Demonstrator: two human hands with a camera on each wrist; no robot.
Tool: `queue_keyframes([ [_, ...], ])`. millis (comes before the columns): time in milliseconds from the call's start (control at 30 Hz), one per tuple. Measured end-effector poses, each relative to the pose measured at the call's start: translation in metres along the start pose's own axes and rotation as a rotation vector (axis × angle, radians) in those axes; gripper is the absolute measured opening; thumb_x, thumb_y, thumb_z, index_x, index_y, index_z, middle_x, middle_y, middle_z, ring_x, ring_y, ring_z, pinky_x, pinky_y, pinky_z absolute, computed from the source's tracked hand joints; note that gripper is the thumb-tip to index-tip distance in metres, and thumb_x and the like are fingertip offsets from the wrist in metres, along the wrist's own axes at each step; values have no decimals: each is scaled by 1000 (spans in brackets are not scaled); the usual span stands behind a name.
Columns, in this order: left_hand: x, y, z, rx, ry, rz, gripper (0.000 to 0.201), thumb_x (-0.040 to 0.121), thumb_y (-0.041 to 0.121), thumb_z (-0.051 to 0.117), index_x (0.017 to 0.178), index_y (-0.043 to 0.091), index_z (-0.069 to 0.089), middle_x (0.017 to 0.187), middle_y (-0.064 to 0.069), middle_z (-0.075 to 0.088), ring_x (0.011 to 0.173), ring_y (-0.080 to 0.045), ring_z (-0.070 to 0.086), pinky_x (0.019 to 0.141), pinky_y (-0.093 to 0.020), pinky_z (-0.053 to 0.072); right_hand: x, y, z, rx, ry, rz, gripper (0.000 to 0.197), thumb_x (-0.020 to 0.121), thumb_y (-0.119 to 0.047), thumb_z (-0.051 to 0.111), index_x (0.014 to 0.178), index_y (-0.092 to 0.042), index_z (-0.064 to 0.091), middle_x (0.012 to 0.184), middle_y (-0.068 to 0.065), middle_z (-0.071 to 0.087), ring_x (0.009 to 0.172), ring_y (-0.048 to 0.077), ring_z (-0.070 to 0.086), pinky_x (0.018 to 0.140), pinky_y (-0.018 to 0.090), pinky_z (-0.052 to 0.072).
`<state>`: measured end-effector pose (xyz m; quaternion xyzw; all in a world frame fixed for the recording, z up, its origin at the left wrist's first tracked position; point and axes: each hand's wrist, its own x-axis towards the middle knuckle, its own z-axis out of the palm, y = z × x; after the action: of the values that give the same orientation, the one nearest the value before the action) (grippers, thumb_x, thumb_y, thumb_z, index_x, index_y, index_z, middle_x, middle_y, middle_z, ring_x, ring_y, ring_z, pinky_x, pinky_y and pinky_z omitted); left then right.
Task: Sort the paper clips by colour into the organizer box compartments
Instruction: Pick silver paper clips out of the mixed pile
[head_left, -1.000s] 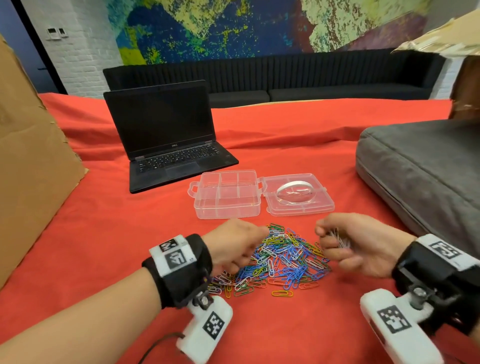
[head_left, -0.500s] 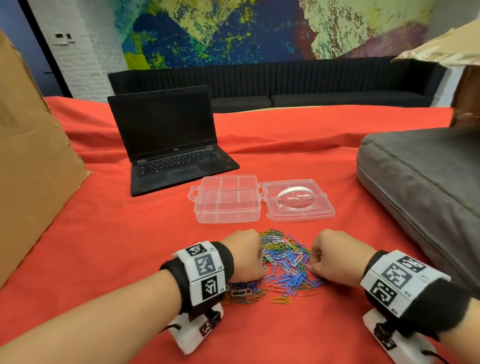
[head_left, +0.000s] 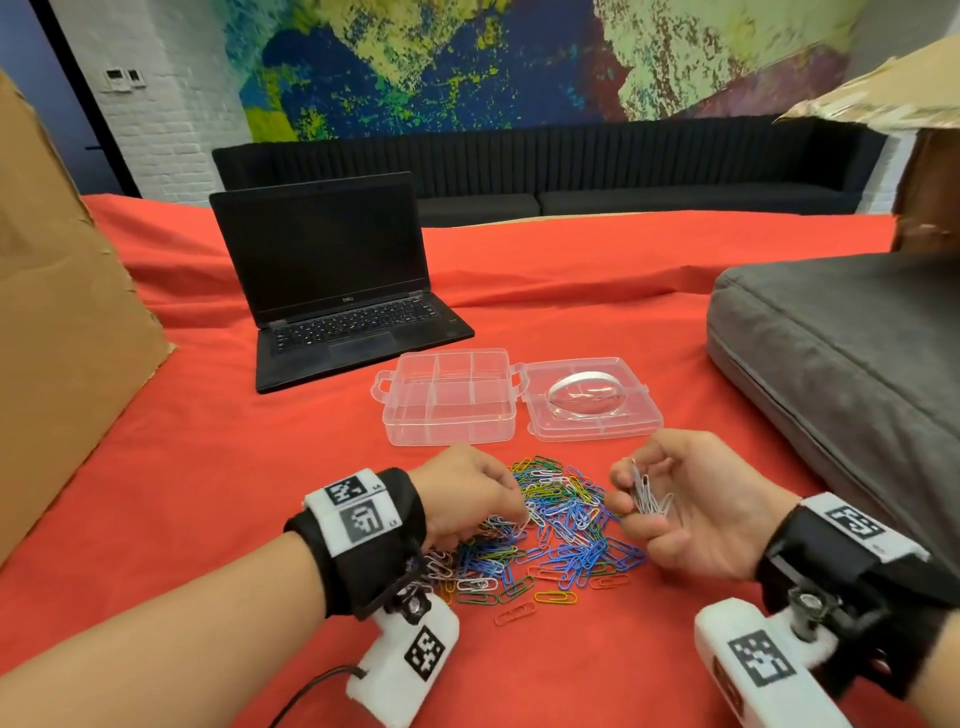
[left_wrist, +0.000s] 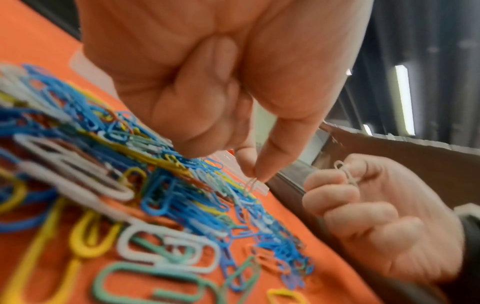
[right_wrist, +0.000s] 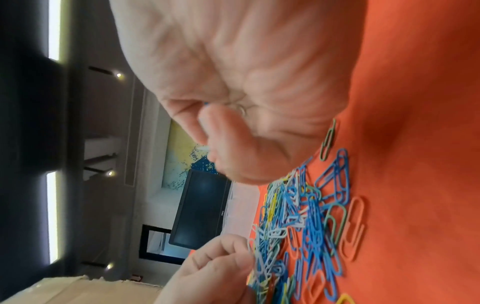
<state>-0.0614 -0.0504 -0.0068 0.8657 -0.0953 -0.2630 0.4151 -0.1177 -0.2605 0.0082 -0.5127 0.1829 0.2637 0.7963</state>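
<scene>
Organizer box (head_left: 451, 397) beyond clip pile (head_left: 550, 530); right hand (head_left: 691, 512), now raised, grips white clips (head_left: 647, 496); left hand (head_left: 467, 493) pinches one clip.

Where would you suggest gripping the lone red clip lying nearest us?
Pinch the red clip across its two long sides from straight above; it lies flat on the cloth, apart from the pile, so nothing tangles it.

The left hand (head_left: 467, 493) hides its own fingertips and part of the paper clips (head_left: 561, 525).
</scene>
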Motion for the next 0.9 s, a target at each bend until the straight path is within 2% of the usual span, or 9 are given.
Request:
queue_keyframes([
  [167, -5, -3, -8, -301, -115, -59, 15, 85, 9, 61, 77, 17, 52, 50, 4, 22, 40, -9, 15, 41, -9, 12, 4, 5, 10, -165, 33, -10, 12, 83, -17, 48, 72, -14, 45, 59, 3, 42, 37, 10, 28, 30, 11, 19],
  [267, -9, -8, -14, -478, -138, -39, 31, 92, 13, 48, 66, 22, 33, 52, 5, 18, 39, -6, 12, 37, -7, 10, 11, 13, 17, -578, 149, -73, 17, 94, -14, 44, 79, -14, 53, 51, -3, 28, 36, 8, 22, 35, 10, 16],
  [333, -14, -10, -19, -604, -165, -29, 32, 95, 20, 40, 65, 21, 29, 55, 4, 17, 40, -6, 12, 35, -10, 8, 17, 17, 24, -907, 192, -127, 21, 94, -11, 44, 80, -15, 59, 48, -3, 27, 36, 10, 25, 37, 12, 20],
  [433, -22, -12, -26, -820, -246, 7, 24, 92, 22, 33, 69, 19, 35, 52, 3, 21, 37, -7, 17, 33, -12, 7, 26, 16, 33, -1403, 269, -209, 23, 93, -15, 49, 86, -14, 70, 52, -2, 45, 44, 9, 40, 40, 18, 31],
  [600, -31, -10, -26, -1029, -380, 100, 18, 81, 20, 31, 67, 14, 40, 53, -2, 30, 39, -11, 25, 36, -10, 15, 31, 13, 40, -1659, 346, -292, 20, 87, -19, 55, 86, -9, 72, 76, 8, 67, 66, 16, 56, 59, 20, 40],
  [700, -28, -4, -23, -1031, -380, 107, 27, 87, 25, 32, 65, 11, 40, 58, -4, 35, 41, -11, 25, 37, -10, 16, 36, 11, 42, -1730, 393, -306, 13, 80, -21, 63, 83, -12, 72, 82, 5, 72, 77, 19, 66, 65, 24, 49],
  [767, -25, 2, -22, -964, -307, 67, 35, 93, 30, 36, 62, 13, 38, 56, -1, 33, 40, -9, 22, 36, -10, 14, 39, 12, 42, -1795, 401, -271, 13, 79, -20, 61, 84, -11, 70, 83, 5, 72, 79, 21, 67, 68, 27, 55],
  [833, -20, 6, -22, -727, -160, 35, 38, 99, 32, 37, 64, 17, 38, 52, 4, 29, 38, -7, 19, 34, -10, 12, 41, 14, 39, -1813, 404, -264, 12, 79, -17, 56, 80, -11, 67, 79, 5, 69, 75, 23, 65, 66, 29, 55],
  [900, -14, 7, -20, -285, -17, 52, 36, 100, 36, 38, 70, 18, 45, 52, 6, 30, 39, -7, 22, 34, -13, 17, 39, 13, 35, -1783, 409, -282, 15, 79, -16, 55, 68, -11, 61, 65, 3, 61, 66, 22, 59, 59, 25, 49],
])
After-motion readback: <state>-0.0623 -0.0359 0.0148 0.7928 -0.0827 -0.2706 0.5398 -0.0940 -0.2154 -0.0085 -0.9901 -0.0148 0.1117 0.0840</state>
